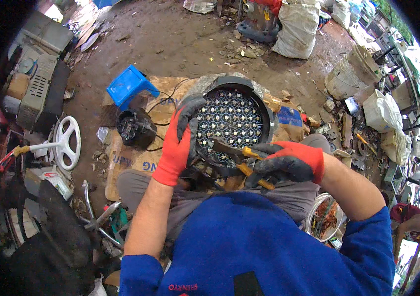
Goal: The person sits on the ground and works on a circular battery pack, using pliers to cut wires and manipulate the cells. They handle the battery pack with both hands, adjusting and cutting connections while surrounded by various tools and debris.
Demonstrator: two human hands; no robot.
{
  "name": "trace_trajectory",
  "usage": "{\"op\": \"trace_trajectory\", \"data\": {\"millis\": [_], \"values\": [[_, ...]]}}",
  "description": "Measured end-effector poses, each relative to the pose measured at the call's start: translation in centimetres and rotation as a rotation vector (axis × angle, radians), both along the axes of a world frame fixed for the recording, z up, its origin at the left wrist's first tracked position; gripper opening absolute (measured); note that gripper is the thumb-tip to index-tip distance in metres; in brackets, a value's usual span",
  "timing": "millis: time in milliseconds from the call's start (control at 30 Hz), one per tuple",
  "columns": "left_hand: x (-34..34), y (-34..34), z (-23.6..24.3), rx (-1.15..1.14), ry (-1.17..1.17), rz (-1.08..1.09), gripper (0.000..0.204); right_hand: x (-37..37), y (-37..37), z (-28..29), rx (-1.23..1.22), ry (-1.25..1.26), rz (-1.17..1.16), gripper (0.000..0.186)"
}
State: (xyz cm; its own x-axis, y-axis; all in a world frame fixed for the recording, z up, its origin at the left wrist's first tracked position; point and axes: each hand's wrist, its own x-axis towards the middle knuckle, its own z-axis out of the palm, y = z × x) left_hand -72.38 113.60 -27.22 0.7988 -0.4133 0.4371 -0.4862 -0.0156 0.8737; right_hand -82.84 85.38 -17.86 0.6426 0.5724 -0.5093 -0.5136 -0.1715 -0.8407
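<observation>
- While the person sits with grey-trousered legs spread, head view has the main thing, a round black housing (229, 118) packed with rows of little clear discs, right in front of them, over some flattened cardboard (131, 165).
- Left hand (183, 132), in a red and black glove, is up against the housing's left rim with its fingers bent. Can't tell if it's really clamped on there.
- Right hand (284, 163), same kind of glove, is closed around a yellow-handled tool (252, 153), and the dark metal end reaches over the housing's lower part. Another yellow handle (255, 176) pokes out just below; can't tell if it's part of the same tool.
- So the hands are apart, one on each side of the housing.
- Left of all that: a blue plastic thing (131, 85) tipped over, a grimy black lump (136, 129) near a dark cable, and further out a white steering wheel (68, 143).
- By the right leg there's a white bucket (309, 223) with reddish-brown bits inside.
- Big white sack (296, 29) stands up top, and another person (410, 219) is bent over at the right edge.
</observation>
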Motion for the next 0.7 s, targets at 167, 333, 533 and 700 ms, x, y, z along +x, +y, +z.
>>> {"op": "trace_trajectory", "data": {"millis": [167, 333, 533, 700], "values": [[-0.1, -0.1, 0.1, 0.012, -0.024, -0.005, 0.046, 1.2, -0.5, -3.0, 0.074, -0.336, 0.249, 0.039], [-0.3, -0.2, 0.1, -0.028, -0.002, -0.019, 0.043, 1.6, -0.4, -4.2, 0.156, 0.172, 0.060, 0.038], [-0.2, 0.3, -0.4, 0.042, -0.043, 0.012, 0.042, 1.6, 0.3, -4.5, 0.193, 0.310, 0.002, 0.030], [-0.4, -0.2, 0.0, -0.004, -0.026, -0.007, 0.044, 1.1, 0.6, -4.8, 0.133, 0.474, -0.193, 0.030]]}}
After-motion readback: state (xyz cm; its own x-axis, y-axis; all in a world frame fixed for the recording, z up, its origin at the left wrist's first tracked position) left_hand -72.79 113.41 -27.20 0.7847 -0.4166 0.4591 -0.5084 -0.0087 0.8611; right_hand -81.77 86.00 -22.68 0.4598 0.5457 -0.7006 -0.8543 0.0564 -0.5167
